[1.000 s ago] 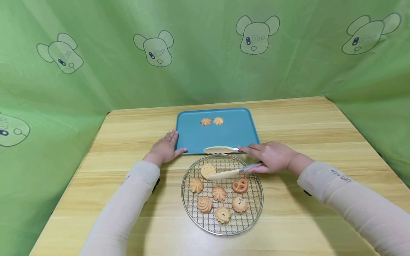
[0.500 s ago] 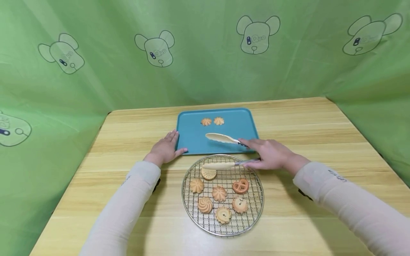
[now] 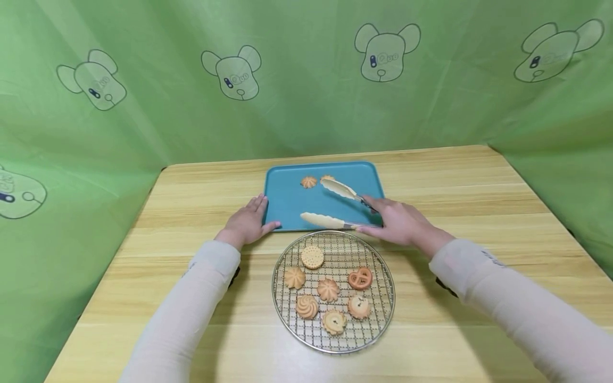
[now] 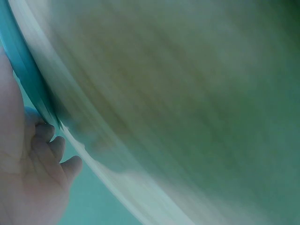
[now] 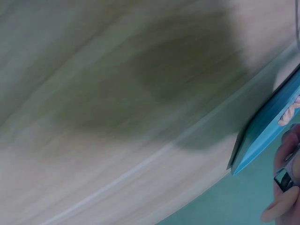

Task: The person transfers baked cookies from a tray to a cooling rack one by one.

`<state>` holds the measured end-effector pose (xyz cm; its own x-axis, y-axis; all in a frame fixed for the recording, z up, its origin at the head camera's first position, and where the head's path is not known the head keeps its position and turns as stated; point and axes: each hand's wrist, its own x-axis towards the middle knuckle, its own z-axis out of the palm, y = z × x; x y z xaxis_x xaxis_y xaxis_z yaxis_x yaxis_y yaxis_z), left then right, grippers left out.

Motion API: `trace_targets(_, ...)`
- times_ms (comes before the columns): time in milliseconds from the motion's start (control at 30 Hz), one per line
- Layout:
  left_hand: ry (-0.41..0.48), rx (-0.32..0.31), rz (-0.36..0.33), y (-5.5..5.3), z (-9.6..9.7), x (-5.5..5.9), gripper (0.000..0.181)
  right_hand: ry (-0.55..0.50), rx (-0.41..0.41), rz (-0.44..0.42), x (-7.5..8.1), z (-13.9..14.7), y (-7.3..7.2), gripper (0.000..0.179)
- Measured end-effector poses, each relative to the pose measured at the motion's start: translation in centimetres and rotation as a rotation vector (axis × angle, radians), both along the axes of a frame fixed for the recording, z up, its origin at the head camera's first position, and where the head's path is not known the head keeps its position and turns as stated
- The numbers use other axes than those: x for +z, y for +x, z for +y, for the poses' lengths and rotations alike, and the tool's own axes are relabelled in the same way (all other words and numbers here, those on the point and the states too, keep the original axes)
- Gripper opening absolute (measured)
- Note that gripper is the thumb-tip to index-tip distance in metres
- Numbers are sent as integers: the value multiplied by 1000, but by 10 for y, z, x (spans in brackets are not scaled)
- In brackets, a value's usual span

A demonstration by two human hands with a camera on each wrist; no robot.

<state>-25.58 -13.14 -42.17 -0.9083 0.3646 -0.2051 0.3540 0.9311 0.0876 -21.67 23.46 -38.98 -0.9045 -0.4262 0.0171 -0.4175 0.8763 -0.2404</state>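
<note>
My right hand (image 3: 401,222) holds a pair of food tongs (image 3: 325,221) with cream tips and metal arms. The tips stand apart with nothing between them, over the blue tray (image 3: 287,205). The upper tip partly covers one of two shell-shaped cookies (image 3: 308,182) at the tray's far side. With straight fingers, my left hand (image 3: 243,222) rests against the tray's front left corner. In the left wrist view its fingers (image 4: 55,147) show beside the tray edge. The right wrist view catches the tray's corner (image 5: 255,145) and part of my right hand at the frame edge.
A round wire rack (image 3: 373,330) stands in front of the tray. It bears several cookies, among them a round dotted one (image 3: 312,257), a pretzel shape (image 3: 360,278) and a swirled one (image 3: 307,306). The wooden table (image 3: 445,186) meets a green curtain (image 3: 306,117) behind.
My right hand has moved the tongs away from the rack, forward over the tray. The dotted cookie, partly covered before, now shows whole on the rack. My left hand has stayed in place.
</note>
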Motion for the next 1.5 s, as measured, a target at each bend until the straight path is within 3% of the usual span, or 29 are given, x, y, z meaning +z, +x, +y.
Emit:
trace_targets(233,-5,-3,-2,1,0,0,88,12,-126,-60,3,-9,-5,100)
trace_targets(533,0,-6,0,4,-1,3,87,40,-226,-124,3,-16,-10,98)
trace_targets(767,2,-13,7,4,-1,3,87,67,-251,-126,3,-23,-20,92)
trace_targets(1500,-6,-10,-2,3,0,3,88,90,-283,-134,4,-31,-32,80)
